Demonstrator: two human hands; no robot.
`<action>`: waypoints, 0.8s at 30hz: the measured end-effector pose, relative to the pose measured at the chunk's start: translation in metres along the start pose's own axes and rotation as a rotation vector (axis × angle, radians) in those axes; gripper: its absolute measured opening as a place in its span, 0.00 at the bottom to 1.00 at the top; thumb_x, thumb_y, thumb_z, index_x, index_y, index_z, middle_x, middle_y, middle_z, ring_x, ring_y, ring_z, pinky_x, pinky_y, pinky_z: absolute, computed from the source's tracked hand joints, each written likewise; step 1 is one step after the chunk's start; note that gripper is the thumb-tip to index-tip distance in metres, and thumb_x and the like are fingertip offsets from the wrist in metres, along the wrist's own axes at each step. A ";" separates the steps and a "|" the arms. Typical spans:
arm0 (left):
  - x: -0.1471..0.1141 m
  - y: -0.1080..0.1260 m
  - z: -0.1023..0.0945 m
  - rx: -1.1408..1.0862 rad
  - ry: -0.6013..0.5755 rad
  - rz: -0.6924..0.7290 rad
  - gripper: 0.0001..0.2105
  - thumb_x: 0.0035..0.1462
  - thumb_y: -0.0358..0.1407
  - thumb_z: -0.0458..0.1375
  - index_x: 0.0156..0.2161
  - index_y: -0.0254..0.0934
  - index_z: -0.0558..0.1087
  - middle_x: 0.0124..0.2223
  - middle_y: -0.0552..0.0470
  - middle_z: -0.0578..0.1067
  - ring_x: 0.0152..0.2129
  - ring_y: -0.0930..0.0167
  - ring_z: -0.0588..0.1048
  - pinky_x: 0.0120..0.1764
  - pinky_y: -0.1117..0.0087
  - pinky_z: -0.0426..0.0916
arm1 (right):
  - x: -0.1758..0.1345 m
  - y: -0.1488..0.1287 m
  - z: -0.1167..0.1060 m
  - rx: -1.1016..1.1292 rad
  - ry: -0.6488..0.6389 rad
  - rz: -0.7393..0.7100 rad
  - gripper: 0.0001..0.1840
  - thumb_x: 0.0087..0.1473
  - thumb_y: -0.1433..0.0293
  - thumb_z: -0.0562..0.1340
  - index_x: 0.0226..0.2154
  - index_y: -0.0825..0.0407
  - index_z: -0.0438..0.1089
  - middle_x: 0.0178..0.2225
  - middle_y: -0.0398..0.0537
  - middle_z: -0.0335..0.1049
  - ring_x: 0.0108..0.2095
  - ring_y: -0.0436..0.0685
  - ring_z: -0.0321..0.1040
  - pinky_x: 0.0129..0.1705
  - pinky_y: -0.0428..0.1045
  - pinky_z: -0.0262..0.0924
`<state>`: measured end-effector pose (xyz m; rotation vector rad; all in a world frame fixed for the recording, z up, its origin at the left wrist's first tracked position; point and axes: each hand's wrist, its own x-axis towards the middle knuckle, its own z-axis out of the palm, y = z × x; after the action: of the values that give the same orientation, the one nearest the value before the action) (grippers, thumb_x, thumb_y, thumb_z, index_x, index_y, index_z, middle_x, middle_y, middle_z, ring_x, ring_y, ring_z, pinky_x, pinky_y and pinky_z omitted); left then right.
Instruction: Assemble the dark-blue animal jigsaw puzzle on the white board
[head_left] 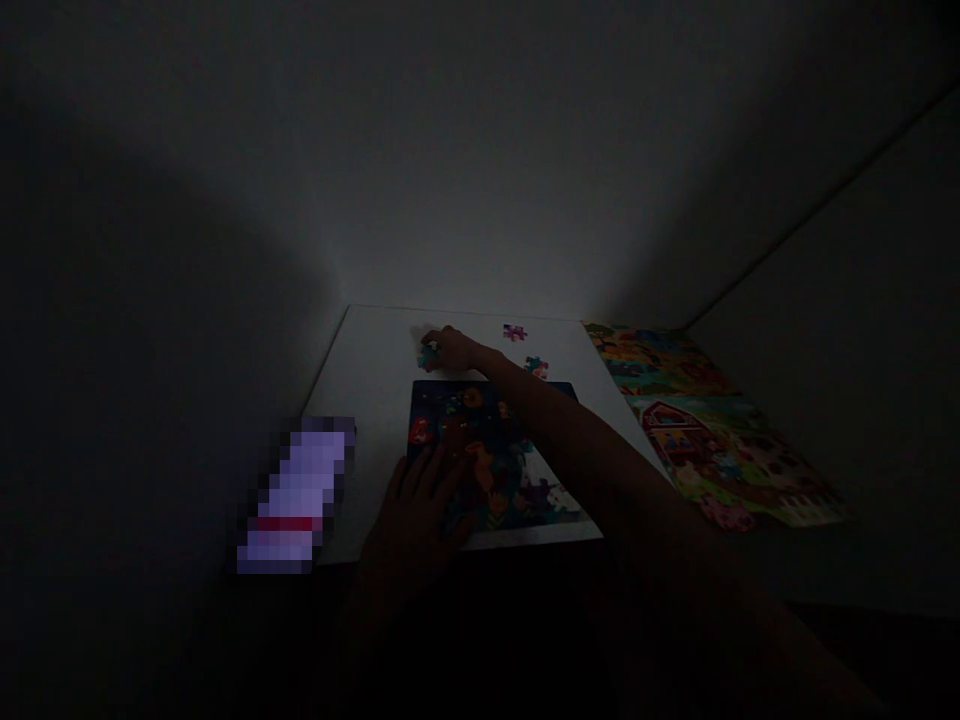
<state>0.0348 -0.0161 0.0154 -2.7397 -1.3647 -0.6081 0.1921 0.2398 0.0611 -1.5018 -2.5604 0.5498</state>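
A dark, colourful jigsaw puzzle (491,470) lies on the white table, partly filled in, with pale gaps at its lower right. My left hand (420,500) rests flat on its left side, fingers spread. Reaching across the puzzle, my right hand (452,350) is beyond its far edge with fingers closed on a teal and red puzzle piece (428,355). A pink and purple loose piece (515,332) lies further right, and a teal and pink one (537,366) sits just past my right forearm. That forearm hides part of the puzzle. The light is very dim.
The white table (375,345) meets a wall at the back. At its left edge is a lit, pixelated screen (300,495). On the right lie a colourful picture sheet (652,355) and a farm-scene puzzle (731,460) with pink pieces (726,514) at its near edge.
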 end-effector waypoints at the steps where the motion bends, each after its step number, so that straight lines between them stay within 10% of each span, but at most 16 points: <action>1: 0.000 0.000 0.000 0.001 0.001 -0.001 0.30 0.62 0.48 0.54 0.66 0.41 0.58 0.67 0.42 0.59 0.63 0.55 0.60 0.61 0.46 0.59 | 0.000 0.001 0.001 0.020 0.026 0.008 0.31 0.51 0.65 0.69 0.56 0.58 0.66 0.50 0.60 0.70 0.49 0.62 0.66 0.50 0.51 0.60; 10: -0.002 0.001 0.000 -0.023 -0.018 -0.029 0.30 0.63 0.48 0.53 0.67 0.43 0.56 0.68 0.45 0.59 0.65 0.58 0.57 0.62 0.47 0.56 | -0.015 0.022 0.002 0.432 0.175 0.060 0.08 0.53 0.69 0.64 0.35 0.56 0.75 0.30 0.47 0.75 0.30 0.50 0.68 0.34 0.45 0.60; 24: -0.002 0.001 0.000 -0.007 -0.011 -0.026 0.29 0.63 0.48 0.54 0.66 0.44 0.57 0.67 0.44 0.61 0.64 0.59 0.59 0.62 0.46 0.56 | -0.109 0.038 -0.004 0.913 0.264 0.281 0.11 0.45 0.65 0.67 0.30 0.52 0.68 0.24 0.41 0.72 0.24 0.49 0.66 0.26 0.44 0.56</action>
<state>0.0349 -0.0181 0.0152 -2.7396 -1.4052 -0.6012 0.2787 0.1639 0.0595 -1.4146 -1.5262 1.2310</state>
